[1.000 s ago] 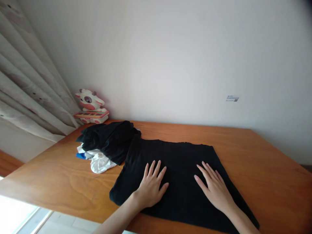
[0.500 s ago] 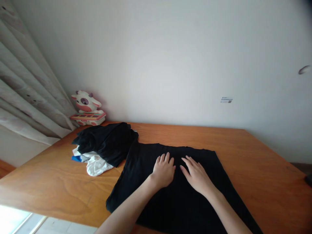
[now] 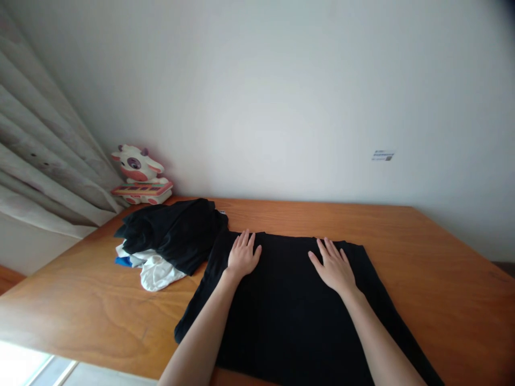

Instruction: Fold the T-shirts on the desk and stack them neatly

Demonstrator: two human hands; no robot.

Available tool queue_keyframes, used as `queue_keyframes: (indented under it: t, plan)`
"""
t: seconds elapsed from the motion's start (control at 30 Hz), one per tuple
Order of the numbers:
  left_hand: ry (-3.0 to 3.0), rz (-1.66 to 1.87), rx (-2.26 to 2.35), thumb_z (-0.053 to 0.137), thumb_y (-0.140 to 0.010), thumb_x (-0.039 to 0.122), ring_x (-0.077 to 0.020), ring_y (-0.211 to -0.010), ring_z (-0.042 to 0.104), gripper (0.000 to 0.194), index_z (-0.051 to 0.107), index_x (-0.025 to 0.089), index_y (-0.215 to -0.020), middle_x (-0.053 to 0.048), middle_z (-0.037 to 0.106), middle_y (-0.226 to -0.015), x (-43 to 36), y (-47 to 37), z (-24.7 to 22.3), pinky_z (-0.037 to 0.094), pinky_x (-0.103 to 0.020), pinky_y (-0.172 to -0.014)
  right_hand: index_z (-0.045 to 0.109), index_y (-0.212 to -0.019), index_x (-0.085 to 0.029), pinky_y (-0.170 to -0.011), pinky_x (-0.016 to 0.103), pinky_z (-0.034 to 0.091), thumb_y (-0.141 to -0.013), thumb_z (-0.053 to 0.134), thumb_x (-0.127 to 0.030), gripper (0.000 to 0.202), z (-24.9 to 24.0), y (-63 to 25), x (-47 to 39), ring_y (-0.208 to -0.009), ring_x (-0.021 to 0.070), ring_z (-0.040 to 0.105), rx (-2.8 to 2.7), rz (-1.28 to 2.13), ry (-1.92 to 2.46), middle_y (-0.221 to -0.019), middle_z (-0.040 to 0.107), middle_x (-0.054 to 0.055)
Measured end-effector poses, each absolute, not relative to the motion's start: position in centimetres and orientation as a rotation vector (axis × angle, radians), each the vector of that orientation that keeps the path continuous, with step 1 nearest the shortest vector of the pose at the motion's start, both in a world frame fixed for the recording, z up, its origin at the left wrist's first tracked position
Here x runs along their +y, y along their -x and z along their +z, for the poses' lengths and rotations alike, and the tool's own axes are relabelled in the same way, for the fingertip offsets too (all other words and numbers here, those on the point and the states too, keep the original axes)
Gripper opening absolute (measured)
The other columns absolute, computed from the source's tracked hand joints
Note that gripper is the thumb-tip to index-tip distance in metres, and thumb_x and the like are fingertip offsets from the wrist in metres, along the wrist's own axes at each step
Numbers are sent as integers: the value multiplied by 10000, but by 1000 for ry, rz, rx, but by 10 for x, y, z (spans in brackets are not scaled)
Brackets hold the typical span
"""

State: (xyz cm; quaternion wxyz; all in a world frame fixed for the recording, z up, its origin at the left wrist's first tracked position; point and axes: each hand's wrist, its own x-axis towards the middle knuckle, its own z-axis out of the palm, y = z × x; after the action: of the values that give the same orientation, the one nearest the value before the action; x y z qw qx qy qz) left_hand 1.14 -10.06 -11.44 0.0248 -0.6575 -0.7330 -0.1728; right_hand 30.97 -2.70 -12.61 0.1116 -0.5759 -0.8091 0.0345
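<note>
With each grip open and empty, our left hand [image 3: 242,259] and right hand [image 3: 335,269] lie on the black cloth [image 3: 293,316], spread by the counter's [image 3: 434,268] near edge. To smooth it well, we judge that 2 flat palms should press lightly and evenly, easing creases outward without dragging the dark heap [image 3: 173,228] towards the far left corner

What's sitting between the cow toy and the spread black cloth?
A rumpled black garment lies between the cow toy and the spread black cloth, white fabric poking out beneath; the head view shows it.
</note>
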Motion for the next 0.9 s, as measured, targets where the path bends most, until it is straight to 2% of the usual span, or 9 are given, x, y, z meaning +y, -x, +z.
queue_keyframes:
  t: [0.13,0.23,0.33,0.53,0.73,0.9]
  plan:
    - [1957,-633,-2342,456,-1010,393,-315,-1501,383,526,524,144,-1468,-150,500,-1563,-109,21,-116,322,-484,-1241,420,-1554,-77,-1232,562,228,-1013,229,-601,777,-130,-335,-13,-1540,326,280,-2287,100,1819,-1637,356,202]
    - [1866,-757,-2400,443,-1004,341,-289,-1460,452,497,541,118,-1437,-168,517,-1545,-122,32,-120,369,-442,-1222,485,-1500,-42,-1226,520,275,-1008,241,-575,765,-133,-350,-9,-1515,328,340,-2245,134,1783,-1608,403,219]
    - [1850,-781,-2389,423,-1005,336,-270,-1453,464,490,540,130,-1433,-161,521,-1543,-136,31,-123,373,-430,-1222,527,-1472,-79,-1217,499,308,-1005,253,-577,736,-134,-362,-12,-1503,309,369,-2243,187,1689,-1597,438,186]
    - [1880,-546,-2400,398,-1023,391,-330,-1498,384,583,458,73,-1509,-195,429,-1600,-146,18,-124,318,-500,-1240,510,-1493,-116,-1242,549,239,-1008,243,-604,737,-137,-377,-18,-1524,299,330,-2240,178,1721,-1608,427,166]
    - [1826,-333,-2427,357,-1039,389,-316,-1516,353,599,417,77,-1546,-172,374,-1635,-142,11,-122,304,-479,-1242,480,-1521,-115,-1258,506,215,-1023,264,-547,693,-135,-379,-16,-1546,277,279,-2278,158,1803,-1643,367,153]
    - [1854,-279,-2392,377,-1044,419,-337,-1520,338,607,421,94,-1555,-178,363,-1639,-133,8,-122,305,-484,-1238,464,-1535,-135,-1263,500,205,-1026,254,-561,697,-133,-388,-11,-1551,269,266,-2281,163,1825,-1652,356,135]
